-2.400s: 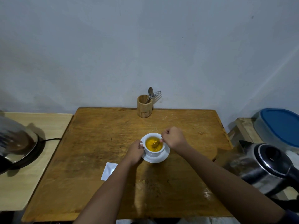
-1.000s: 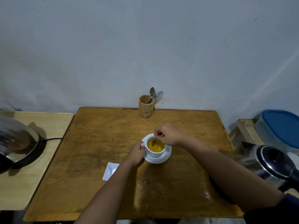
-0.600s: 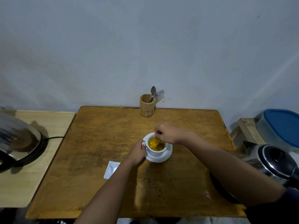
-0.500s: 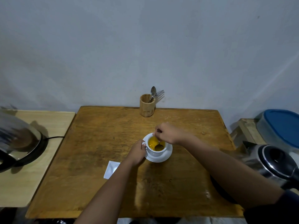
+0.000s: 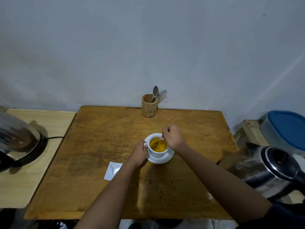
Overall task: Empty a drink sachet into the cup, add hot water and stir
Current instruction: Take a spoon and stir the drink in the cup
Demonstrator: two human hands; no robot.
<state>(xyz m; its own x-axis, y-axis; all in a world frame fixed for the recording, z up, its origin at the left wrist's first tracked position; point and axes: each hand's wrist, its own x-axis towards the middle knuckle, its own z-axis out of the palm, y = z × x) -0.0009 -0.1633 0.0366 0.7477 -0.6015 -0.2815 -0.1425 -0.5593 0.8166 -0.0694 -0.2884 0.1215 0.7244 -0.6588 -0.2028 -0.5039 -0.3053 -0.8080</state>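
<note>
The white cup (image 5: 157,150) sits on its saucer (image 5: 168,157) near the middle of the wooden table (image 5: 102,146), filled with a yellow-orange drink, so I judge the sachet and the water are already in and this is the stirring step. My right hand (image 5: 173,138) is closed around the handle of a teaspoon (image 5: 156,142), pinching it high so the bowl dips into the liquid at a slant without my knuckles touching the rim. My left hand (image 5: 139,152) is curled against the cup's left side at the small handle, gripping it — I read that as bracing, so the cup cannot skate on the saucer while the spoon circles. The emptied white sachet (image 5: 113,170) lies flat just left of my left forearm, out of the way. Further back, against the wall, a wooden holder (image 5: 149,105) keeps a spare spoon and fork upright. A steel kettle (image 5: 270,172) stands off the table's right edge, within reach — and a second steel vessel (image 5: 16,141) rests on the side table at left.
</note>
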